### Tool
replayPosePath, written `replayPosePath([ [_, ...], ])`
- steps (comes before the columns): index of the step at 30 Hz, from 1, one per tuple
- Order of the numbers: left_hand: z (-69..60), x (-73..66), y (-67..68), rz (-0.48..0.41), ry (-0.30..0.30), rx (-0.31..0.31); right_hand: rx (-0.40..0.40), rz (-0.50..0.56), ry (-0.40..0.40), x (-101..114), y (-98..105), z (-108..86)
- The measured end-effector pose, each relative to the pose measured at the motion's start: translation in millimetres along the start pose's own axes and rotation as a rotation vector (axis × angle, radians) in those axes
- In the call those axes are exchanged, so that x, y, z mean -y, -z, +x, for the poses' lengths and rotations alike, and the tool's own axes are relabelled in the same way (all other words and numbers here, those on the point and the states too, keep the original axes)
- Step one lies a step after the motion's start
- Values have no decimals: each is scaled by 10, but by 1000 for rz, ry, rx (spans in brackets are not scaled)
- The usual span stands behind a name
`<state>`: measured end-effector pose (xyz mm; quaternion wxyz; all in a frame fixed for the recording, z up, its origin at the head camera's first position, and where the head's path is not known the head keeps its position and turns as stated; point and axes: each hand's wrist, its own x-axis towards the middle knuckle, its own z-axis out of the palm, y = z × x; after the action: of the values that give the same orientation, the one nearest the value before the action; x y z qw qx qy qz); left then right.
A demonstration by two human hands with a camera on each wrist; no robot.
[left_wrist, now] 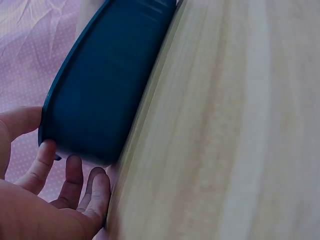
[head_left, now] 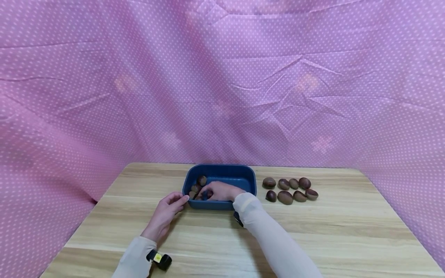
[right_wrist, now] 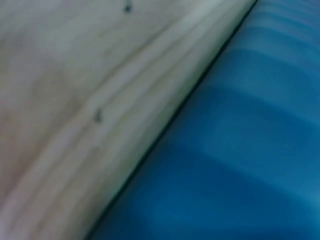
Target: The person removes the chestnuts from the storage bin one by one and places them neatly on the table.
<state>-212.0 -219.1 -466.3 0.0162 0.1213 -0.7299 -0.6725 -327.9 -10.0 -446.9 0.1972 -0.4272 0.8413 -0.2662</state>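
A dark blue rectangular bin (head_left: 219, 204) stands near the table's far edge. Several brown chestnuts (head_left: 201, 180) lie inside at its left end. My left hand (head_left: 167, 213) holds the bin's front left corner, thumb and index finger at the rim; the left wrist view shows these fingers (left_wrist: 37, 167) against the blue wall. Over the front rim, my right hand (head_left: 220, 190) reaches into the bin, fingertips down among the chestnuts. Whether it grips one is hidden. In the right wrist view only the bin's blue wall (right_wrist: 240, 150) and wood show, blurred.
Right of the bin, several more chestnuts (head_left: 285, 197) lie in two rows on the wooden table (head_left: 347, 231). Pink dotted cloth (head_left: 222, 96) hangs behind the table and along both sides. Each wrist carries a black strapped device (head_left: 162, 260).
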Motion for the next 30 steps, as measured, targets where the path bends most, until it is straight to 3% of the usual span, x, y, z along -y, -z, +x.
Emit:
replayPosePath([
  [16,-3,-10,-8,14,-5,-1,-119,43,-21,-11,178,-189],
  [30,15,2,6,19,-8,8,-284,-1,5,56,456,-743],
])
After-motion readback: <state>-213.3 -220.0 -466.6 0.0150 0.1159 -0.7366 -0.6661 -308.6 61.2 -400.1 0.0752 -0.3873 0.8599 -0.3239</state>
